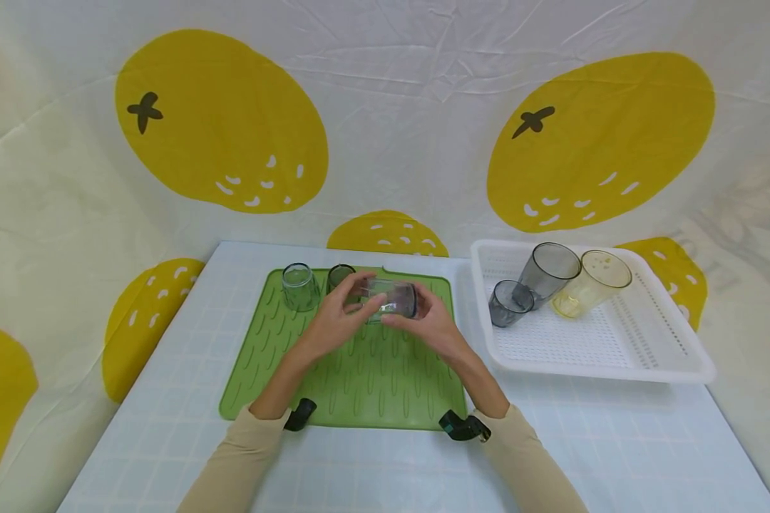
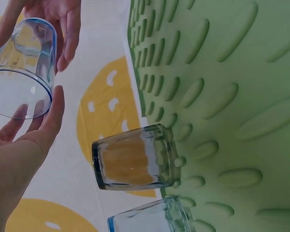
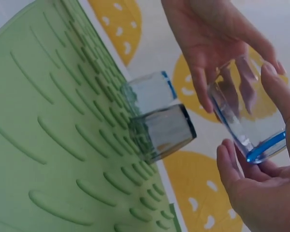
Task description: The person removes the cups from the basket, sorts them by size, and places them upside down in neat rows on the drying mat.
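Observation:
Above the green drying mat (image 1: 366,385) a clear glass tumbler (image 1: 391,298) lies sideways in the air between both hands. My left hand (image 1: 336,320) holds its left end, with fingers behind and thumb in front. At the other end, my right hand (image 1: 433,324) grips the glass with thumb and fingers curled round it. A bluish rim shows on this tumbler (image 3: 246,111) in the right wrist view. On the mat's back left stand a clear glass (image 1: 300,288) and a dark grey glass (image 2: 130,157), the latter partly hidden by my left hand in the head view.
A white plastic basket (image 1: 590,370) stands to the right of the mat. In it are a small grey glass (image 1: 510,306), a tall grey glass (image 1: 547,274) and a tilted yellow glass (image 1: 590,285). Behind the table hangs a fruit-printed cloth (image 1: 411,142).

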Demonstrator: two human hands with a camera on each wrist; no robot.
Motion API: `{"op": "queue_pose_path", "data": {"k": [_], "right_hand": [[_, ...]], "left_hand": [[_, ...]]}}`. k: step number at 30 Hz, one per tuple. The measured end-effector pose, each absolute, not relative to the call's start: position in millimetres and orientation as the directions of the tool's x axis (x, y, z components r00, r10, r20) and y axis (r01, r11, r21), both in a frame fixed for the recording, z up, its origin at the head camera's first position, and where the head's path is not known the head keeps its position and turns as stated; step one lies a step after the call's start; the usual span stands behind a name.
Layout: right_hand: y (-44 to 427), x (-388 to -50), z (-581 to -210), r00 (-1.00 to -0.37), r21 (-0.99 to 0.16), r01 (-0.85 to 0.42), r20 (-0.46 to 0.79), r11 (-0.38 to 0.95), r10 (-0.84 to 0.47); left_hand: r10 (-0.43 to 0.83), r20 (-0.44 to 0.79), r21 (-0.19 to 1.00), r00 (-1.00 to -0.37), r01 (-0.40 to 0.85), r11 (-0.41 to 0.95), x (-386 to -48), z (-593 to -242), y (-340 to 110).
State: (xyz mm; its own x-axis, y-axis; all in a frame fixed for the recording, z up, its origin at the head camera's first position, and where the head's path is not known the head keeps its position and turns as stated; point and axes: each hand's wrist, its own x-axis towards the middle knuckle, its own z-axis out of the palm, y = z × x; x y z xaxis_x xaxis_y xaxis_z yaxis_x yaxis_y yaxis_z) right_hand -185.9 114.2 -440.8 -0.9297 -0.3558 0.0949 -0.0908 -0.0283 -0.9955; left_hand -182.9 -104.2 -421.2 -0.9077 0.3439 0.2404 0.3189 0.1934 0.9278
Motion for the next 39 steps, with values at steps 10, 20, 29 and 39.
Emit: {"op": "queue_pose_path", "data": {"k": [10, 20, 29, 39], "right_hand": [[110.3, -186.3, -434.5, -0.941, -0.993, -0.077, 0.102, -0.087, -0.322], [101.6, -189.8, -433.0, -0.931, -0.977, -0.121, 0.173, -0.178, -0.32], [96.7, -197.2, -431.9, -0.947, -0.987, -0.119, 0.146, -0.111, -0.286], [94.4, -210.4, -434.1, -0.955, -0.982, -0.184, 0.186, -0.028, -0.23]], "left_hand": [[0.396, 0.17, 0.958, -0.902, 0.245, 0.147, -184.2, -423.0, -110.7], [0.418, 0.21, 0.916, -0.884, 0.328, 0.233, -183.8, -427.1, -121.5], [0.36, 0.222, 0.877, -0.906, 0.347, 0.332, -184.2, -435.8, -133.0], [0.282, 0.282, 0.828, -0.917, 0.381, 0.411, -185.8, -450.8, -155.3]]}}
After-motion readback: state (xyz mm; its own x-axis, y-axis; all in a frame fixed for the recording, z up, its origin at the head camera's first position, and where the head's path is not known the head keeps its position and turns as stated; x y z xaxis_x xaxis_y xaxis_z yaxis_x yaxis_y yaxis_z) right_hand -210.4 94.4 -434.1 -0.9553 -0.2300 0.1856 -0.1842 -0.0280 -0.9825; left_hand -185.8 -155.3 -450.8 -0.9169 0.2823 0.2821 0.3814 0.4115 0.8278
